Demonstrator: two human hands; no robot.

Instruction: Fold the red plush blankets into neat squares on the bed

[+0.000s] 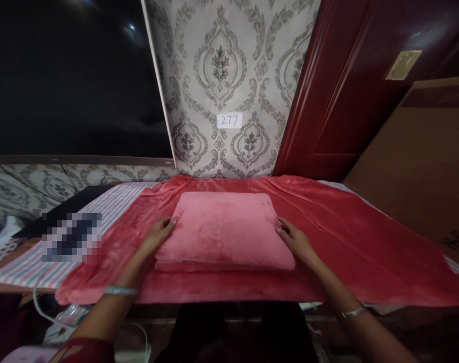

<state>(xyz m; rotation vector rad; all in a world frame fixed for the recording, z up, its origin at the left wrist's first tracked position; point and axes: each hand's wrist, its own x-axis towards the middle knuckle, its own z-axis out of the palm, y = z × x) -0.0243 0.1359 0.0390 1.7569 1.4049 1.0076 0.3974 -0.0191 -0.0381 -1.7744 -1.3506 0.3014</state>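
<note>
A pink plush blanket point(225, 227), folded into a thick rectangle, lies flat in the middle of a larger red plush blanket point(346, 237). At its left edge my left hand point(161, 231) holds the side, thumb on top and the other fingers mostly hidden by the fold. My right hand point(295, 241) grips the opposite edge, its thumb also lying over the top and its fingers curled at the side. Folded layers show along the bundle's near edge.
Under the red blanket is a striped cloth point(112, 201) on a table. A blurred-out object point(72, 237) lies on it at left. A large dark screen point(74, 80) stands behind left, a cardboard box point(421, 161) at right. A white cable point(38, 302) hangs at the front left.
</note>
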